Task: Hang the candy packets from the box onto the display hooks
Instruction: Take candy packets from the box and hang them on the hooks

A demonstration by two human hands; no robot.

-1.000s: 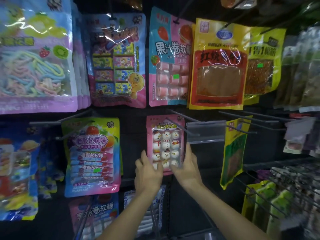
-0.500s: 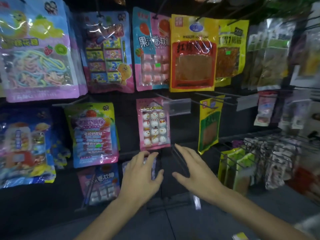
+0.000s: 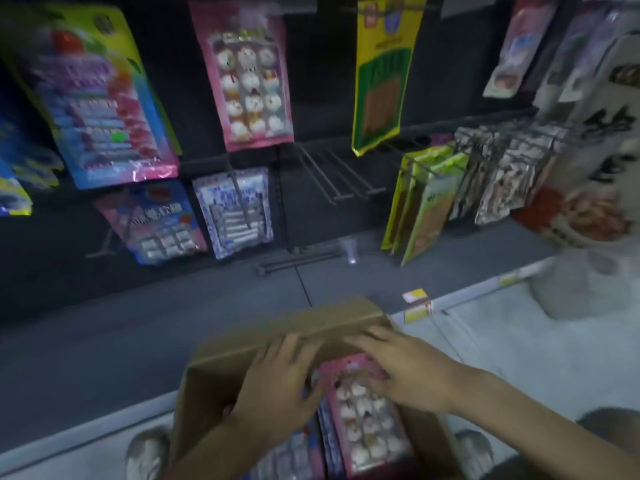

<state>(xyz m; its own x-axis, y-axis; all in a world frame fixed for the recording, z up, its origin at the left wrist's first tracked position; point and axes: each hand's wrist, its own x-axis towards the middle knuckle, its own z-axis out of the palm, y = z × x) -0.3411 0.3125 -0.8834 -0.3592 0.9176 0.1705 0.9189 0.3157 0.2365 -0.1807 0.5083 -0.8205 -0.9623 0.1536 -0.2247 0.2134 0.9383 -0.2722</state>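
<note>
Shop worker's left forearm [image 3: 207,445] and right forearm [image 3: 519,403] are bare to the frame's lower edge; the left grip [image 3: 277,393] and right grip [image 3: 408,372] are likewise bare; the left shoe [image 3: 143,455] and right shoe [image 3: 474,445] are pale grey-white, round-toed and blurred; dark cloth [image 3: 609,431] covers what looks like a knee.

Your brown cardboard box [image 3: 277,337] sits open, low in view. Inside it a pink snowman-candy packet [image 3: 367,424] lies face up atop others (all blurred). A matching packet [image 3: 251,88] hangs above, with bare display hooks [image 3: 343,196] jutting out below-right of it.
</note>
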